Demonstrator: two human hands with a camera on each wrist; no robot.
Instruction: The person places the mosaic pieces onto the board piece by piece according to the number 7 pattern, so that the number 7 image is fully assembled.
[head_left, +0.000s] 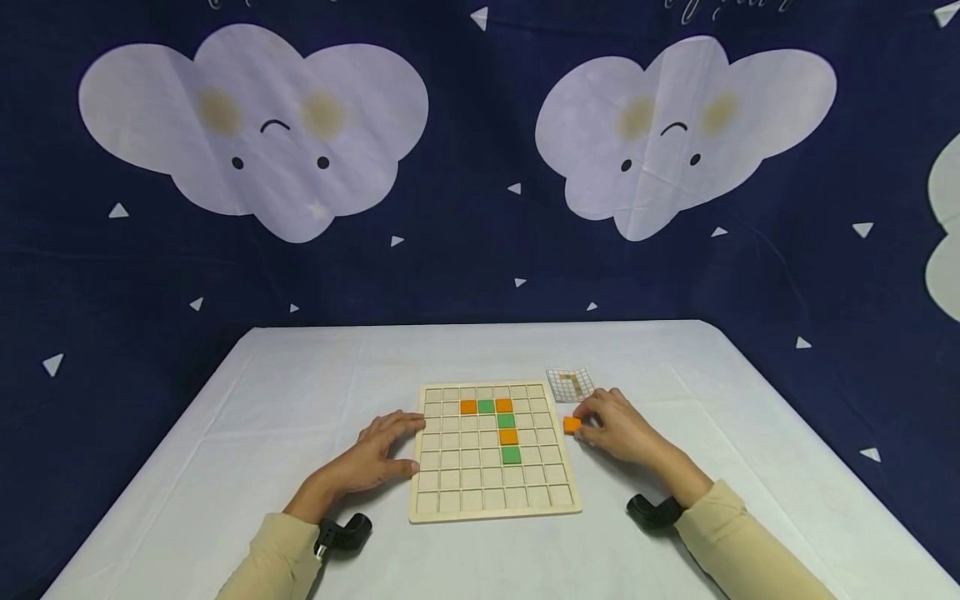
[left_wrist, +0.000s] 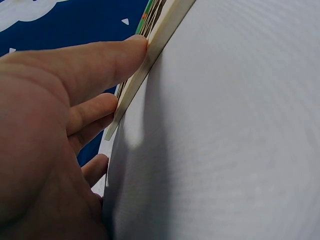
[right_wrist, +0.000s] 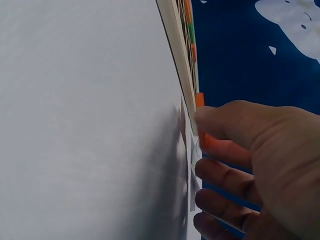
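A square wooden grid board (head_left: 461, 502) lies on the table, with orange and green square tiles set in some of its cells. Three of the tiles form a row near the far edge, and more run down from the row's right end, the nearest being a green tile (head_left: 512, 456). My left hand (head_left: 378, 454) touches the board's left edge with thumb and fingertips, its fingers fairly straight. Just off the board's right edge, my right hand (head_left: 618, 427) pinches an orange tile (head_left: 572, 425) between thumb and index finger. The right wrist view shows this orange tile (right_wrist: 200, 100) partly hidden behind the thumb.
A small paper card (head_left: 558, 387) printed with a coloured grid pattern lies beyond the right hand, by the board's far right corner. White cloth (head_left: 337, 375) covers the table. Behind it hangs a dark blue curtain (head_left: 480, 275) with clouds.
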